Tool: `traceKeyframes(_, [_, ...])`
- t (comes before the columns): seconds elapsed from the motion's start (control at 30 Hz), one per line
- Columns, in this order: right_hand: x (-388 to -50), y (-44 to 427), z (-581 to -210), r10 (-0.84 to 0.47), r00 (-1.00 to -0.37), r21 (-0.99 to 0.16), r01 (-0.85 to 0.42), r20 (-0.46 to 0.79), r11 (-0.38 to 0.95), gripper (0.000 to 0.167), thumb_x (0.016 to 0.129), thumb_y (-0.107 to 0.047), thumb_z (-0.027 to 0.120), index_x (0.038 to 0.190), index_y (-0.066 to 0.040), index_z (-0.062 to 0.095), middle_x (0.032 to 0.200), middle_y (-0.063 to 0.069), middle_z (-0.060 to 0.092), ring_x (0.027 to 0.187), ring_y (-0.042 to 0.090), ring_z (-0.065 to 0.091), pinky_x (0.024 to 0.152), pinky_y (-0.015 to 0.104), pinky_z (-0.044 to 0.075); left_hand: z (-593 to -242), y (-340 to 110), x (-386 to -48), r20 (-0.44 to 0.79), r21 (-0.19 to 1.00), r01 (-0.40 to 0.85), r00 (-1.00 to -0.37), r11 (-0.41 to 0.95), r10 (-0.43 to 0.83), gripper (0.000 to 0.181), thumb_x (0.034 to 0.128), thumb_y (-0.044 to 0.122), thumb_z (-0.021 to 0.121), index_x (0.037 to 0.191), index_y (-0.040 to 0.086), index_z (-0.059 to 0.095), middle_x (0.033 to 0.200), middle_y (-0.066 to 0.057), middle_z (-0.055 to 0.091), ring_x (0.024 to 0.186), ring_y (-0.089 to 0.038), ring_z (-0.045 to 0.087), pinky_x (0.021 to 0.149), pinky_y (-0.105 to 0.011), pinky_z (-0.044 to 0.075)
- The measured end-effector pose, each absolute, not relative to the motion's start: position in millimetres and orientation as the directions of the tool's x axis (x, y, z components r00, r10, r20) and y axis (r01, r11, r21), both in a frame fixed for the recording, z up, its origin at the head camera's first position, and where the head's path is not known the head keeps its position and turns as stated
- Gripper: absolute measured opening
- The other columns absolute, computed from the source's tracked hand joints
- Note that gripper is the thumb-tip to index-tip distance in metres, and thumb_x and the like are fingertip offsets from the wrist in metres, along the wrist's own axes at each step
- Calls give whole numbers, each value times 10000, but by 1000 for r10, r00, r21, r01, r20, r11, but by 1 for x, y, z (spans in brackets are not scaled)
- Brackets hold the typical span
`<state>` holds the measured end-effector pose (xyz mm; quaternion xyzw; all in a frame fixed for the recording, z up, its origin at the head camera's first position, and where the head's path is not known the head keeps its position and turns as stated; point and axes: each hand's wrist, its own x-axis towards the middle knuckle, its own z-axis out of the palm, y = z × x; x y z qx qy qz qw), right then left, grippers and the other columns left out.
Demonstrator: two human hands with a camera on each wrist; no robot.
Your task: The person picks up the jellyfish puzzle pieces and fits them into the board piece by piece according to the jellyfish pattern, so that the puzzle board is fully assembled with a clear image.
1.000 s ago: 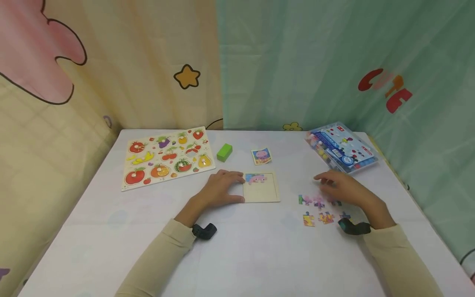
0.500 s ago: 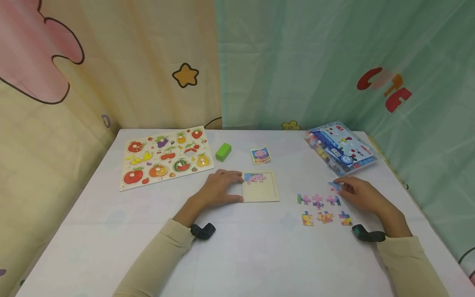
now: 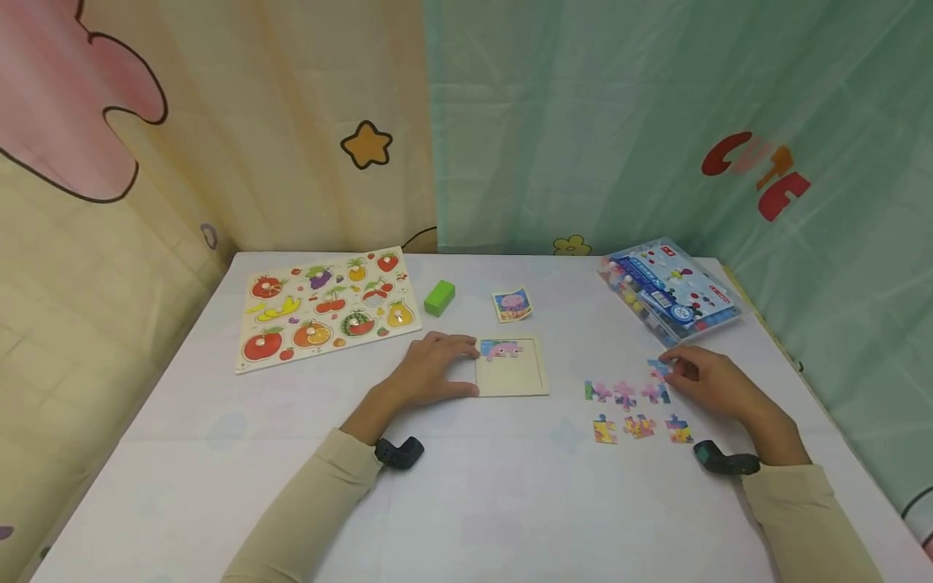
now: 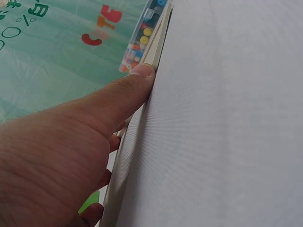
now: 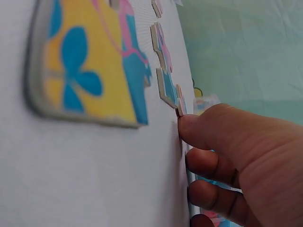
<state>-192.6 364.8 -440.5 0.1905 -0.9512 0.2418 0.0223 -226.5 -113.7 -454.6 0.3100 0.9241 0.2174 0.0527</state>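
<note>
My left hand [image 3: 435, 371] rests at the left edge of a small wooden puzzle board [image 3: 513, 380], thumb and fingers spread apart along it. In the left wrist view the nearly straight thumb [image 4: 128, 90] touches the board's edge. Joined pieces with a pink and blue picture [image 3: 503, 349] lie in the board's upper left. My right hand [image 3: 710, 382] pinches a blue and pink jigsaw piece [image 3: 657, 368] at the table surface, partly covered by the fingertips. Loose pieces lie beside it, including a yellow and blue one [image 5: 90, 71], large in the right wrist view.
A fruit peg puzzle [image 3: 328, 312] lies at the back left, with a green block [image 3: 440, 298] beside it. A small picture card [image 3: 513, 305] lies behind the board. At the back right sits a clear box of beads [image 3: 670, 290]. Curtains hang behind the table.
My right hand has moved right and slightly nearer, from above the loose pieces to the blue and pink piece, where it has stayed for the last half second. My left hand has stayed put.
</note>
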Motion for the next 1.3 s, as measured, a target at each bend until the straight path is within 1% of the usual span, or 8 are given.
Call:
traceKeyframes(0.2, [-196, 352, -429, -341, -936, -442, -342, 86, 829, 258, 920, -66, 734, 1158, 10, 672, 921, 27, 642, 849, 202, 581, 760, 391, 511, -456, -114, -227, 44, 430, 553, -802, 714, 595, 572, 873, 535, 753, 1347, 237, 633, 1520, 38, 487, 1350, -242, 406, 1023, -482, 351])
traceKeyframes(0.33, [-205, 320, -417, -369, -928, -489, -348, 56, 800, 273, 941, -102, 717, 1188, 0, 666, 1008, 69, 664, 936, 257, 596, 836, 485, 506, -456, -114, -227, 48, 433, 552, -803, 712, 594, 568, 873, 528, 755, 1346, 237, 634, 1518, 38, 489, 1353, -241, 403, 1026, -486, 348])
traceKeyframes(0.57, [-237, 235, -416, -531, -847, -514, -473, 41, 716, 258, 924, -129, 734, 1165, -52, 684, 1050, 18, 660, 985, 208, 613, 883, 449, 512, -456, -115, -226, 59, 437, 552, -806, 710, 589, 565, 873, 520, 760, 1347, 241, 633, 1515, 42, 492, 1354, -234, 406, 1032, -479, 347])
traceKeyframes(0.73, [-251, 197, -424, -559, -829, -424, -515, 25, 745, 271, 904, -195, 772, 1132, -68, 700, 1037, 8, 640, 984, 206, 607, 883, 437, 509, -456, -115, -227, 58, 441, 555, -802, 705, 594, 566, 873, 523, 759, 1345, 236, 637, 1515, 38, 494, 1349, -234, 412, 1025, -479, 350])
traceKeyframes(0.87, [-254, 186, -430, -545, -839, -376, -510, 18, 773, 285, 888, -214, 794, 1122, -74, 714, 1039, 15, 627, 964, 206, 581, 872, 427, 498, -456, -114, -227, 50, 442, 552, -802, 707, 595, 565, 873, 530, 755, 1344, 242, 636, 1519, 43, 489, 1348, -227, 409, 1023, -472, 349])
traceKeyframes(1.0, [-254, 183, -433, -531, -847, -380, -496, 14, 781, 293, 895, -215, 786, 1140, -71, 713, 1043, 23, 622, 926, 201, 559, 850, 410, 493, -456, -114, -227, 45, 437, 551, -803, 711, 595, 564, 870, 533, 757, 1340, 245, 637, 1519, 42, 488, 1341, -229, 413, 1013, -465, 354])
traceKeyframes(1.2, [-256, 181, -434, -497, -868, -385, -460, 4, 800, 310, 893, -208, 786, 1160, -73, 705, 1048, 33, 621, 961, 219, 569, 905, 430, 497, -454, -113, -226, 44, 429, 551, -804, 716, 593, 571, 869, 536, 757, 1343, 241, 636, 1516, 42, 492, 1341, -233, 415, 1004, -464, 360])
traceKeyframes(1.3, [-257, 181, -435, -501, -865, -387, -465, 9, 796, 307, 892, -204, 784, 1163, -83, 704, 1015, 20, 608, 931, 209, 555, 874, 415, 499, -454, -113, -226, 49, 430, 552, -805, 714, 592, 570, 869, 526, 761, 1341, 233, 639, 1512, 34, 497, 1345, -248, 414, 1015, -484, 357])
